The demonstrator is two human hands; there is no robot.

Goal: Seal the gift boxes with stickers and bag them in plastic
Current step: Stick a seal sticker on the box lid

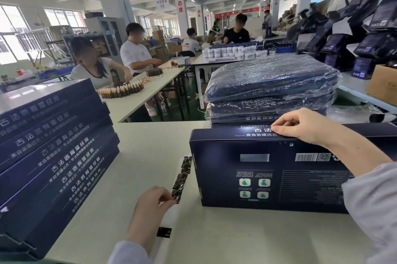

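Gift box point(272, 175) lies flat nr the table's point(150, 147) right edge. Right hand point(309, 127) rests on its far top edge, fingers pinched together on the rim. Left hand point(153, 205) w/ thumb + fingertips closed on the near end of the sticker strip point(181, 177), which lies just left of the box. Bagged boxes point(270, 89) stacked at the far right; unbagged stack point(51, 152) along the left edge.

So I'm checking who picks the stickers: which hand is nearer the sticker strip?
Left. The left hand pinches the near end of the sticker strip. The right hand is off to the right, pressing the far top edge of the gift box.
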